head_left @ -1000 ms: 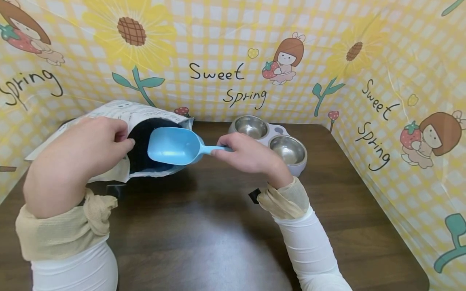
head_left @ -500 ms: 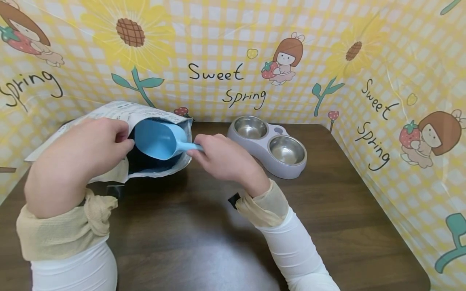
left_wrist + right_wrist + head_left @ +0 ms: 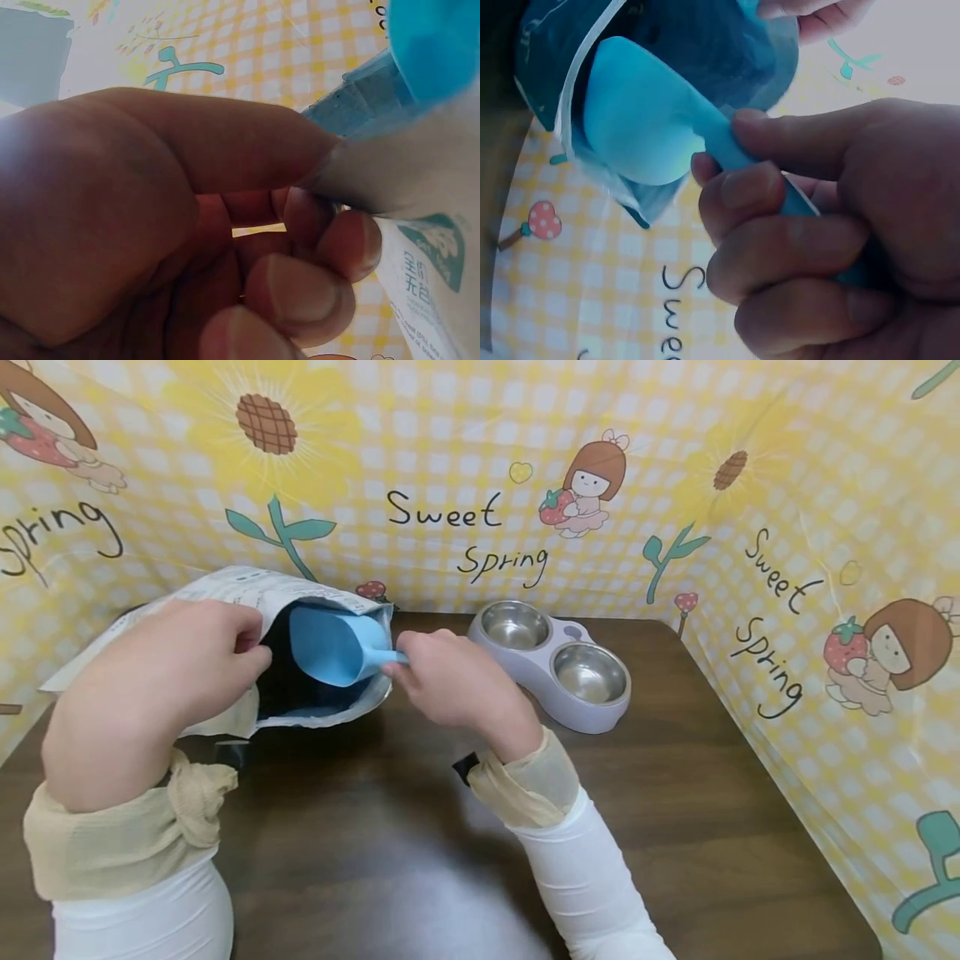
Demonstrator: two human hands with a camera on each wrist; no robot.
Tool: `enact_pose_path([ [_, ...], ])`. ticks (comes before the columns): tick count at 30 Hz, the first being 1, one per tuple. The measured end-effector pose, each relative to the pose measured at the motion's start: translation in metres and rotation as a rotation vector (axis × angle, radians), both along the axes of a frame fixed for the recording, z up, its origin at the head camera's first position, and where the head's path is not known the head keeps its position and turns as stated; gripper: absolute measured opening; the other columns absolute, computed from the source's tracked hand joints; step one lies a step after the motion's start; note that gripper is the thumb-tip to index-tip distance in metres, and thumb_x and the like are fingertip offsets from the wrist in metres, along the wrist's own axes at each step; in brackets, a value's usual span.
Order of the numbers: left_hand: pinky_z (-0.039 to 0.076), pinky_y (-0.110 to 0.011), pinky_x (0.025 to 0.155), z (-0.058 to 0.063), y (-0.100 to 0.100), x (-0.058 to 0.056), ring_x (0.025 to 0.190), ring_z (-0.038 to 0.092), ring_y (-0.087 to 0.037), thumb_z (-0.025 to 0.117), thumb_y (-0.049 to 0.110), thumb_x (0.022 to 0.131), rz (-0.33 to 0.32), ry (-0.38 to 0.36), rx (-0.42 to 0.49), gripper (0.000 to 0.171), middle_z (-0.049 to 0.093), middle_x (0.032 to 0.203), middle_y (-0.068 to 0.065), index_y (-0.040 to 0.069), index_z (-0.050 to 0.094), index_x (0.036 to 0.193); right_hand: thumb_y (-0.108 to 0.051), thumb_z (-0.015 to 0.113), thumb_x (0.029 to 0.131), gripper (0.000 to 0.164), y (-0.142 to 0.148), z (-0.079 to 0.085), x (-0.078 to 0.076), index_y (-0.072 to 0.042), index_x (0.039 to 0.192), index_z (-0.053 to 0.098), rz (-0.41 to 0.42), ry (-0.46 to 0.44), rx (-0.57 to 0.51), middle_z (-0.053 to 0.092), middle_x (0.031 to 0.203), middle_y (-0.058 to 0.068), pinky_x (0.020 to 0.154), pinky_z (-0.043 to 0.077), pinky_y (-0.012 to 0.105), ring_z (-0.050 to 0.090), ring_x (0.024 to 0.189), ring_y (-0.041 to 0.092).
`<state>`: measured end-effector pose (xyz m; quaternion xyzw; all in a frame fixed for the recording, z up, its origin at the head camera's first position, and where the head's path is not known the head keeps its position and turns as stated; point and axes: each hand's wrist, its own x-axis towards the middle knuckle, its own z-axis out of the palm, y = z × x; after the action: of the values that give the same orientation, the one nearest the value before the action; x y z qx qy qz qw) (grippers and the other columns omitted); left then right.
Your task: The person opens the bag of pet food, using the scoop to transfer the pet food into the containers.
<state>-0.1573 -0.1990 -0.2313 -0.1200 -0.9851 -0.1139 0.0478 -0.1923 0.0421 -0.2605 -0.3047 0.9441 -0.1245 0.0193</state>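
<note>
Blue plastic scoop (image 3: 322, 647) sits in the open mouth of the printed bag (image 3: 247, 583), left of centre, its handle gripped by the right hand's (image 3: 459, 683) curled fingers. Left hand (image 3: 157, 672), at centre left, pinches the bag's edge. A lavender double-bowl feeder (image 3: 581, 714) stands right of centre on the tabletop (image 3: 690, 793).

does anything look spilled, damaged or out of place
Nothing stands out. The left hand pinches the edge of the bag, the right hand holds the blue scoop in the bag's open mouth, and the two-bowl stand sits upright. No spill shows on the table.
</note>
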Motion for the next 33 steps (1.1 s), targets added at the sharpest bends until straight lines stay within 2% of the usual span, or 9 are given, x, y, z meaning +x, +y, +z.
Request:
enact_pose_path([
  [3, 0.029, -0.034, 0.054, 0.001, -0.002, 0.001, 0.056, 0.042, -0.023, 0.051, 0.013, 0.092, 0.004, 0.008, -0.005, 0.030, 0.038, 0.054, -0.004, 0.010, 0.044, 0.063, -0.036, 0.052, 0.101, 0.025, -0.016, -0.003, -0.002, -0.013, 0.093, 0.059, -0.017, 0.040, 0.053, 0.057, 0.072, 0.000, 0.052, 0.047, 0.029, 0.056, 0.062, 0.014],
  [8, 0.028, -0.033, 0.053, -0.001, -0.003, 0.002, 0.055, 0.041, -0.022, 0.051, 0.011, 0.091, 0.002, 0.043, 0.001, 0.030, 0.038, 0.054, -0.004, 0.010, 0.044, 0.062, -0.036, 0.055, 0.099, 0.025, -0.035, -0.016, -0.001, -0.012, 0.099, 0.063, -0.031, 0.163, 0.109, 0.060, 0.073, 0.000, 0.050, 0.051, 0.033, 0.056, 0.061, 0.014],
  [17, 0.029, -0.033, 0.054, -0.002, -0.003, 0.000, 0.055, 0.042, -0.023, 0.053, 0.012, 0.089, 0.001, 0.057, -0.004, 0.029, 0.039, 0.053, -0.004, 0.011, 0.044, 0.061, -0.034, 0.059, 0.098, 0.024, -0.043, -0.027, -0.002, -0.013, 0.108, 0.066, -0.018, 0.298, 0.143, 0.070, 0.085, 0.000, 0.051, 0.056, 0.033, 0.058, 0.060, 0.014],
  [22, 0.029, -0.033, 0.054, -0.001, -0.002, 0.001, 0.056, 0.042, -0.023, 0.053, 0.012, 0.090, -0.003, 0.035, -0.004, 0.030, 0.039, 0.054, -0.004, 0.011, 0.044, 0.062, -0.032, 0.059, 0.098, 0.023, -0.041, -0.030, -0.005, -0.014, 0.108, 0.066, -0.007, 0.314, 0.158, 0.071, 0.085, 0.000, 0.051, 0.055, 0.032, 0.057, 0.058, 0.013],
  [28, 0.029, -0.034, 0.055, -0.002, -0.004, 0.001, 0.057, 0.042, -0.023, 0.053, 0.012, 0.090, -0.009, 0.045, 0.001, 0.030, 0.038, 0.054, -0.004, 0.011, 0.043, 0.062, -0.027, 0.057, 0.097, 0.018, -0.042, -0.035, -0.005, -0.014, 0.104, 0.068, 0.003, 0.336, 0.174, 0.071, 0.083, 0.001, 0.051, 0.056, 0.033, 0.058, 0.058, 0.014],
  [33, 0.029, -0.033, 0.054, -0.002, -0.004, 0.001, 0.056, 0.041, -0.022, 0.053, 0.011, 0.089, -0.014, 0.047, 0.002, 0.030, 0.037, 0.054, -0.003, 0.011, 0.043, 0.061, -0.030, 0.057, 0.097, 0.020, -0.042, -0.038, -0.007, -0.015, 0.104, 0.067, 0.011, 0.303, 0.186, 0.071, 0.085, 0.002, 0.055, 0.058, 0.036, 0.062, 0.063, 0.016],
])
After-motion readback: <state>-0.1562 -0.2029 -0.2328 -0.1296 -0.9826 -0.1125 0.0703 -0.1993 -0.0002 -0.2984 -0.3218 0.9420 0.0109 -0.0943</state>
